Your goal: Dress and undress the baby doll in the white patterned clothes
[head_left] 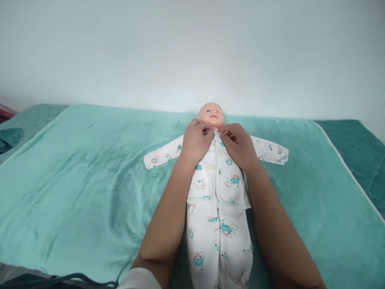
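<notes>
Your left hand [196, 140] and right hand [240, 146] pinch the collar [215, 131] of the jacket [201, 184], below the doll's head [211, 113], mid-blanket [90, 180]. Sleeves [162, 155] lie spread left and right; visible front buttons [211, 168] appear unfastened.

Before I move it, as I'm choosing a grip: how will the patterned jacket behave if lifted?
The jacket would probably flop, since its cloth looks soft and creased. It may gape, as a button sits exposed, apparently unfastened.
</notes>
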`<action>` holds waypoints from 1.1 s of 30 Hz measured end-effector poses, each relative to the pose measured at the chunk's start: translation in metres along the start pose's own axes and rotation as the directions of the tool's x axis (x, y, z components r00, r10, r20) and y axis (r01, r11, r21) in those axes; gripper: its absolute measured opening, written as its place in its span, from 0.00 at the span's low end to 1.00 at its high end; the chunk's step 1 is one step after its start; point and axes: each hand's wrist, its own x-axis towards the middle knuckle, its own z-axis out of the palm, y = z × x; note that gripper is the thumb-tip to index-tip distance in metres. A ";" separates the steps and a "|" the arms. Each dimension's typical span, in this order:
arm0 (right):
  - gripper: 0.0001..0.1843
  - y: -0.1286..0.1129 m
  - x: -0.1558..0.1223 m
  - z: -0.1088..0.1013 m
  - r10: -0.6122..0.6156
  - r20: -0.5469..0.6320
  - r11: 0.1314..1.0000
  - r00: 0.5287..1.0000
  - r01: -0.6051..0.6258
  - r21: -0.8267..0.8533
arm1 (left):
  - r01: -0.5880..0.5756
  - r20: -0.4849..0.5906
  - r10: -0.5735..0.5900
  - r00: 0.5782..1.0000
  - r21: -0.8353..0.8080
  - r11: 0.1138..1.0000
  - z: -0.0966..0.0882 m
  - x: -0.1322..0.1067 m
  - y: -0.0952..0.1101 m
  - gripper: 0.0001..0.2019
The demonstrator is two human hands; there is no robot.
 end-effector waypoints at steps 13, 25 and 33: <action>0.17 -0.072 -0.033 -0.034 0.243 0.308 0.885 0.920 -0.080 -0.459 | 0.037 0.127 -0.022 0.992 -0.119 0.992 -0.028 -0.035 0.025 0.10; 0.07 -0.057 -0.044 -0.028 0.348 0.133 0.934 0.928 -0.356 0.035 | 0.118 0.211 -0.055 0.976 -0.298 0.947 -0.037 -0.058 0.019 0.03; 0.13 -0.053 -0.058 -0.003 0.393 -0.004 0.826 0.920 -0.351 0.442 | 0.172 0.092 -0.146 0.985 -0.507 0.845 -0.020 -0.061 0.023 0.07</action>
